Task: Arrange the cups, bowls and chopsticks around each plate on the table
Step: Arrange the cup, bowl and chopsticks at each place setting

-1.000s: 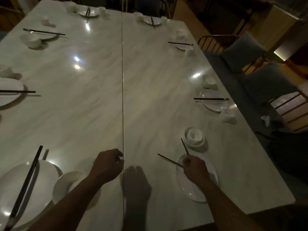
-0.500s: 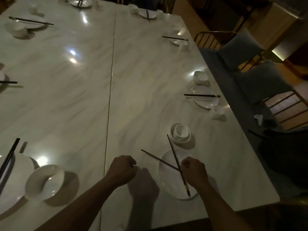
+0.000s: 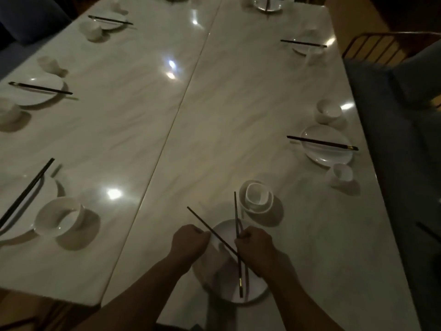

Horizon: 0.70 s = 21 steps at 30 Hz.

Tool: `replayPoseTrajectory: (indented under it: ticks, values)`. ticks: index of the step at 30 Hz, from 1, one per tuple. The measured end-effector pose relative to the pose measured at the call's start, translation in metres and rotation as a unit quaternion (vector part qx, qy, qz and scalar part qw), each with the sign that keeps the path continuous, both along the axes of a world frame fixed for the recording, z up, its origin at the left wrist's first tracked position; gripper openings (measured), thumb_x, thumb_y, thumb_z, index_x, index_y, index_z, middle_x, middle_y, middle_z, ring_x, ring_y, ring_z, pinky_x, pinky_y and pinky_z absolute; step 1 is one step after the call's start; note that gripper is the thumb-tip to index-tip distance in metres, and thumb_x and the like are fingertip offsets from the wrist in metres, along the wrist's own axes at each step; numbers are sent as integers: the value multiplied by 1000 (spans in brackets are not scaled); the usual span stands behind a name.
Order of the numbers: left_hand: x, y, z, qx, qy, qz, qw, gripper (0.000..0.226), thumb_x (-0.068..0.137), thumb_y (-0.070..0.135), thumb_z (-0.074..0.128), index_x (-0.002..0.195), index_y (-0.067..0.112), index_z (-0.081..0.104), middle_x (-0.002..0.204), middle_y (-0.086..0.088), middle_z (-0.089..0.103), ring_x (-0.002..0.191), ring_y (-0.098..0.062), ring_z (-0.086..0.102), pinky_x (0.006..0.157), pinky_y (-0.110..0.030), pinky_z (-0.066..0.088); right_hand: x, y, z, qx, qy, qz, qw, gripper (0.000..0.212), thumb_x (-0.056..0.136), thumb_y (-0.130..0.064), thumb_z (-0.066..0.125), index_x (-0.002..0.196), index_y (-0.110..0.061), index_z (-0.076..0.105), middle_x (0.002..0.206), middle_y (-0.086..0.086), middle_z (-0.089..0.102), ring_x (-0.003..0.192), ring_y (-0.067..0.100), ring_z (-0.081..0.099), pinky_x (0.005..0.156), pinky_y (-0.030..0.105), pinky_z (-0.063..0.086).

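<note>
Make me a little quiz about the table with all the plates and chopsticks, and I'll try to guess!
1. True or false: the cup beyond the nearest plate sits inside a bowl.
2. Which hand grips the chopstick that points straight away from the person? A) left hand B) right hand
3. Fill in: at the next setting along the right edge, the chopsticks lie across a ____.

Key: 1 true; 2 B; 3 plate.
</note>
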<state>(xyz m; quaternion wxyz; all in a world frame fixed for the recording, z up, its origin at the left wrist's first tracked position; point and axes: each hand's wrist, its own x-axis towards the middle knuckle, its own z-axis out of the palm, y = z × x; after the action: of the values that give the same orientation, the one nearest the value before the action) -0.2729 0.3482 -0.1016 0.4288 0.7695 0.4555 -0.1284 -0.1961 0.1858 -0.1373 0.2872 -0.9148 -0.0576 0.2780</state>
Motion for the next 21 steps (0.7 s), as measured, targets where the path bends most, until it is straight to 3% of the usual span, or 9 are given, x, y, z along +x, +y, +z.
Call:
replayPoseTrajectory:
  ticks: [5, 8, 11, 13, 16, 21]
  values:
    - [2, -20, 1, -74, -73, 43, 994, 25, 78, 42, 71, 72, 19, 75, 70, 2, 72, 70, -15, 70, 71, -40, 59, 0, 8, 3, 55, 24, 97, 994, 5, 82, -39, 70, 85, -39, 66, 87, -14, 69, 84, 3, 65, 77, 26, 55]
    - [2, -24, 5, -115, -103, 87, 984, 11, 78, 30, 74, 74, 20, 73, 71, -3, 73, 67, -17, 72, 64, -41, 61, -4, 17, 8, 77, 20, 166, 983, 13, 89, -31, 67, 102, -28, 70, 93, -9, 70, 83, 2, 63, 70, 14, 49]
    - [-3, -20, 4, -117, -104, 125, 980, 7, 81, 17, 72, 81, 10, 72, 77, -11, 72, 67, -20, 72, 60, -39, 61, -9, 23, 8, 96, 41, 166, 981, 19, 87, -35, 70, 103, -25, 71, 93, -6, 72, 84, 2, 66, 78, 25, 58]
    - [-6, -16, 2, -124, -102, 136, 978, 8, 83, 13, 69, 81, 6, 71, 77, -14, 72, 67, -22, 72, 59, -38, 61, -10, 24, 10, 107, 50, 164, 979, 17, 89, -37, 68, 101, -25, 70, 90, -8, 71, 81, 0, 65, 76, 22, 56]
    - [-7, -10, -1, -109, -110, 160, 975, 10, 84, 12, 67, 75, 8, 70, 76, -15, 71, 67, -25, 71, 59, -38, 61, -7, 24, 13, 80, 15, 182, 980, 14, 93, -37, 62, 99, -26, 66, 86, -12, 64, 78, -1, 59, 68, 13, 46]
    - [-7, 11, -5, -95, -102, 175, 975, 7, 85, 7, 65, 79, 11, 66, 82, -13, 68, 70, -26, 70, 63, -39, 61, -13, 20, 5, -41, -39, 244, 968, 21, 83, -36, 68, 101, -29, 59, 99, -10, 61, 90, 10, 61, 72, 25, 51]
